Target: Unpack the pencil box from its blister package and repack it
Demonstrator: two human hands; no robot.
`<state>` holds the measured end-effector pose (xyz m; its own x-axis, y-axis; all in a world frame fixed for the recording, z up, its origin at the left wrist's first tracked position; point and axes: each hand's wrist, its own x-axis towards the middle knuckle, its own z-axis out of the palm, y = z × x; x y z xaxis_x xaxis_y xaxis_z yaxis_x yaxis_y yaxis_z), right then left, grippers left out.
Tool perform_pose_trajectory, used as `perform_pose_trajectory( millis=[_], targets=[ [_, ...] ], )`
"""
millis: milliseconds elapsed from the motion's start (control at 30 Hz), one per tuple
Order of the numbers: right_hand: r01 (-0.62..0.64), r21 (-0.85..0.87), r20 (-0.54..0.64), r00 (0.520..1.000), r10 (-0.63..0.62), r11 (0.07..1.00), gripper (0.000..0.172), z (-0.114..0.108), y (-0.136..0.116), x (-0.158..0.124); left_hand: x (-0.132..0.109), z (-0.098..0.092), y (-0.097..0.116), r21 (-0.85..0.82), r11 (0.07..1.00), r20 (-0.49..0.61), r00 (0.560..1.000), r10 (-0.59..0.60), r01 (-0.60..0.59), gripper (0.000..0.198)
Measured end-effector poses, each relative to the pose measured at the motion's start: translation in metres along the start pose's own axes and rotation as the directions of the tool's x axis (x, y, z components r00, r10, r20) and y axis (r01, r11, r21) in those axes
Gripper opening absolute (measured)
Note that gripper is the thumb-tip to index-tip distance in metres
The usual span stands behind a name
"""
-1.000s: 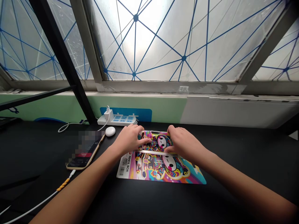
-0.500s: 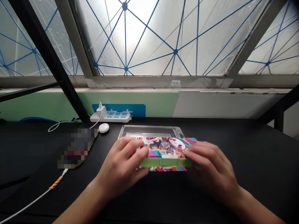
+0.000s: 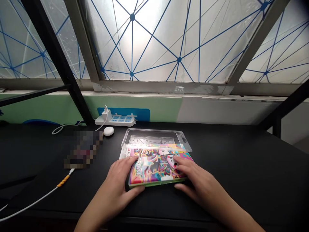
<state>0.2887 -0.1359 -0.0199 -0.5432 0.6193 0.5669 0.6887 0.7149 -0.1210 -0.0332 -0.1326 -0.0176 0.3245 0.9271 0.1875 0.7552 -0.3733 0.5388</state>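
Note:
A flat, brightly printed cartoon box (image 3: 151, 169) with a green edge lies in front of me, its face up and slightly turned. My left hand (image 3: 122, 177) grips its left side, fingertips at the upper left corner and thumb along the front edge. On the right, my right hand (image 3: 195, 177) has its fingers over the printed face and its thumb by the front edge. Under and behind the box is a printed card (image 3: 124, 152) in matching colours. A clear plastic blister shell (image 3: 151, 132) rests over the card's far part.
A white power strip (image 3: 122, 120) with a plugged-in charger stands against the wall. In front of it are a round white object (image 3: 108, 131) and a pixelated item (image 3: 83, 149) with a white cable (image 3: 36, 201). Black frame bars (image 3: 58, 61) rise at both sides of the black desk (image 3: 241, 154).
The box has come down and towards me, and its printed face now shows more fully. Both hands moved with it, and more of the card and clear shell is visible.

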Motion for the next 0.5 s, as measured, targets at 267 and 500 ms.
perform_pose_trajectory(
  millis=[267, 500],
  targets=[
    [-0.344, 0.090, 0.137, 0.934, 0.331, 0.935, 0.061, -0.009, 0.025, -0.020, -0.003, 0.002, -0.007, -0.026, 1.000, 0.006, 1.000, 0.001, -0.001, 0.077],
    [-0.416, 0.217, 0.181, 0.906, 0.382, 0.883, 0.059, -0.025, 0.030, -0.008, -0.003, 0.006, -0.011, -0.045, 0.998, -0.039, 0.999, 0.032, -0.034, 0.086]
  ],
)
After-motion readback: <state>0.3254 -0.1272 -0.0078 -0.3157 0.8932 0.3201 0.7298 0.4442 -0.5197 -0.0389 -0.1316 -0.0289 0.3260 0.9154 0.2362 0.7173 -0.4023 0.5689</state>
